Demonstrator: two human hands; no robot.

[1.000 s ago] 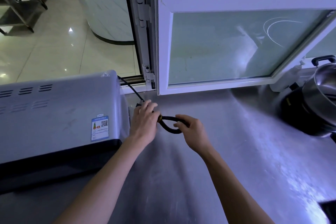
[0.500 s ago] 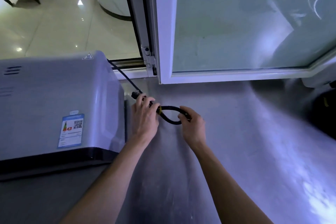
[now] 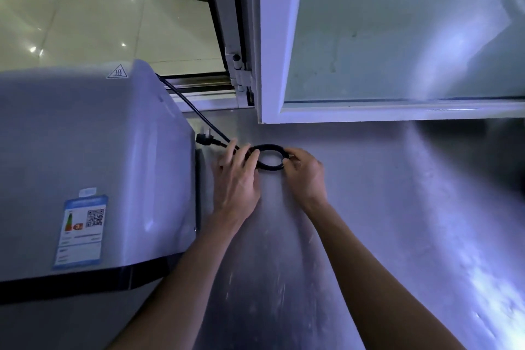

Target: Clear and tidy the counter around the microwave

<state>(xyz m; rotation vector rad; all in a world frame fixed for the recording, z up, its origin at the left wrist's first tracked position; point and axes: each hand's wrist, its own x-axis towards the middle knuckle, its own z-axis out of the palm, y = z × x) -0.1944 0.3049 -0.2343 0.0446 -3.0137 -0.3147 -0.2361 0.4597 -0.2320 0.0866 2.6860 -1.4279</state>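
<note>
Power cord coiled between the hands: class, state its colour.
Black power cord, head view.

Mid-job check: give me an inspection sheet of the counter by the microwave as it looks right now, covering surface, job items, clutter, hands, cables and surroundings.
Surface: steel counter, scuffed, with glare at the right.
Job's things: microwave at the left, energy label and heat warning sticker on its top.
Clutter: nothing seen.
Hands: left hand and right hand each hold one side of a coiled loop.
Cables: black power cord coiled into a loop on the counter; its plug lies loose beside the microwave, not plugged in; the cord runs behind the microwave.
Surroundings: white-framed window open inward over the counter; tiled floor beyond.
</note>
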